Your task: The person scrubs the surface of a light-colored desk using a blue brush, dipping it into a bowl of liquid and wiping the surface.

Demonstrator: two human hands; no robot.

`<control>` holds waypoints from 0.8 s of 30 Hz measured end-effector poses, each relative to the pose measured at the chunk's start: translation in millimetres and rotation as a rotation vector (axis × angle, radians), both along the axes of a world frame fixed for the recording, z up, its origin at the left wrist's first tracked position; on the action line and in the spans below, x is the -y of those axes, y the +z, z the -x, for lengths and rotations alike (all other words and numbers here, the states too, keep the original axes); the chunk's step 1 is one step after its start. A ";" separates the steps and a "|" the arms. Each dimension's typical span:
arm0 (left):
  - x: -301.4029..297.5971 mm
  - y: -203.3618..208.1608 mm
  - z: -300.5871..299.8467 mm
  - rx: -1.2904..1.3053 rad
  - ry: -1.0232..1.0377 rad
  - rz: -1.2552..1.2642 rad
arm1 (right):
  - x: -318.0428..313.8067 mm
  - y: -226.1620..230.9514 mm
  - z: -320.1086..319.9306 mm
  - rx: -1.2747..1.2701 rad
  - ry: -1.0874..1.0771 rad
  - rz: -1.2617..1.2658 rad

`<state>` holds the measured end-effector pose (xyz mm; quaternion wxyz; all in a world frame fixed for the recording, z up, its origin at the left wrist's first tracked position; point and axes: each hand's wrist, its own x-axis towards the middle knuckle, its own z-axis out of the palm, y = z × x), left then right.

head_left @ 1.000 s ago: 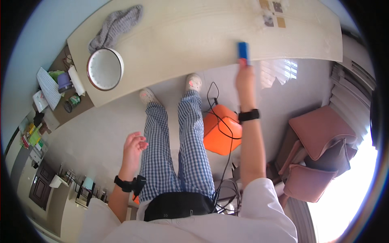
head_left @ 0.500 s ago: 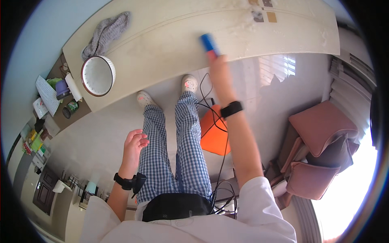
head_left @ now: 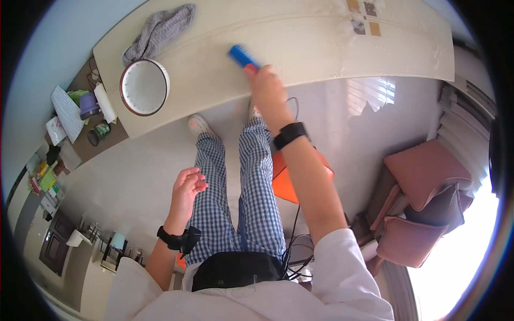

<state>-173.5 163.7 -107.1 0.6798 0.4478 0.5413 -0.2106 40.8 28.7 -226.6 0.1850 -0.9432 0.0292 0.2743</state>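
My right hand [head_left: 266, 88] grips a blue plastic brush [head_left: 242, 56] on the smooth cream tabletop [head_left: 321, 43]; left hand [head_left: 187, 187] hangs loose, fingers released.

Blue brush [head_left: 242, 56] handle hidden in right hand [head_left: 267, 91]

The long pale worktop [head_left: 321, 48] lies mostly bare from its middle to the right end, where a few small coloured squares [head_left: 364, 16] sit near the far edge. At the left end a grey cloth [head_left: 160, 29] and a round white bowl [head_left: 144, 87] close off the corner, just beside each other. The right hand [head_left: 267, 91] and its blue brush [head_left: 242, 55] occupy the middle. The left hand [head_left: 187, 187] hangs free over the open floor [head_left: 134, 176], well apart from the worktop.
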 end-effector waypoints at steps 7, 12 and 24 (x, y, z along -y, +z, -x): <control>-18.1 -8.8 24.0 0.009 0.147 -0.005 | 88.2 -8.4 -49.1 0.038 -0.479 -0.090; -16.9 -2.6 23.6 0.029 0.188 0.037 | -28.8 8.9 14.7 -0.085 -0.243 -0.047; -38.8 4.7 41.7 0.068 0.263 0.018 | 22.9 17.3 -39.9 -0.096 -0.534 -0.106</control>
